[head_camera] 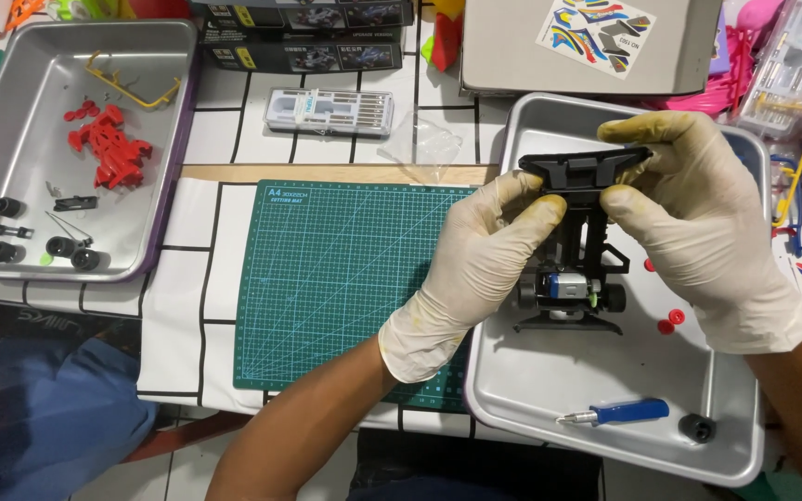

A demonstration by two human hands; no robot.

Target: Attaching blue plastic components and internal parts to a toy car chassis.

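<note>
Black toy-car chassis (575,243) pinched between left hand (475,269) and right hand (703,218).

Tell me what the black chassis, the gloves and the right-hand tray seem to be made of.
Black chassis: looks like moulded plastic, matt, with thin ribs and crisp edges. Gloves, on the left hand and right hand: thin latex or similar, cream, wrinkled, yellowed at the tips. Right-hand tray: brushed metal, probably aluminium or steel, with a dull sheen.

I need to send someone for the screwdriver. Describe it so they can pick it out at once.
Start at the metal tray on the right, under the gloved hands. Along its near edge lies the screwdriver, pointing left. Its bright blue handle and thin metal tip set it apart from the small black wheel beside it and the red round pieces farther up.
</note>
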